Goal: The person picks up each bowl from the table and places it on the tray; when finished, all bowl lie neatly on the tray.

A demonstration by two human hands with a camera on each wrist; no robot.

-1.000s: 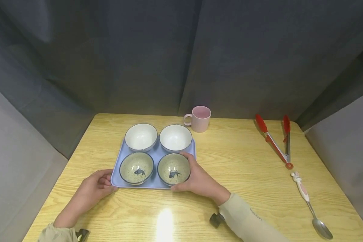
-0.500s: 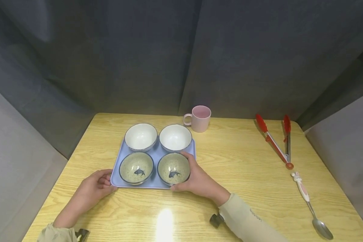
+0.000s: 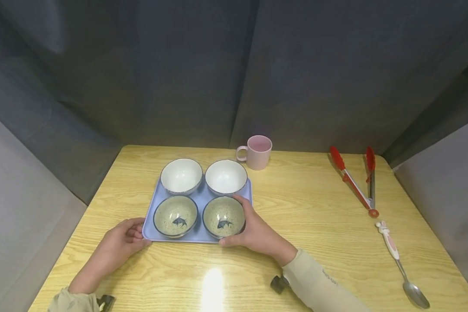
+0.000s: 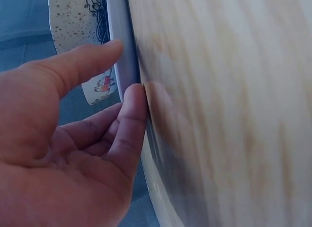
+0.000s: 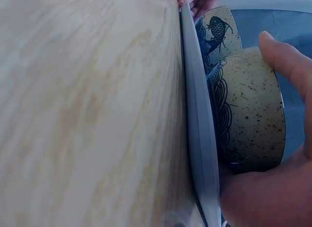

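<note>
A light blue tray (image 3: 201,234) lies on the wooden table and bears bowls in two rows. The back pair are a left white bowl (image 3: 181,175) and a right white bowl (image 3: 226,177). In front stand two speckled bowls painted with a fish, a left one (image 3: 173,212) and a right one (image 3: 220,211). At the tray's front left corner, my left hand (image 3: 117,243) pinches the edge, thumb in front and fingers bent at the side. My right hand (image 3: 259,232) grips the front right bowl (image 5: 251,110) from its right, thumb and fingers spread around the wall.
A pink mug (image 3: 259,155) stands behind the tray, near the table's back edge. Spread red-tipped tongs (image 3: 355,189) lie at the back right. Nearer on that side is a spoon (image 3: 390,245) with a rabbit-topped handle. A dark curtain (image 3: 179,78) hangs behind the table.
</note>
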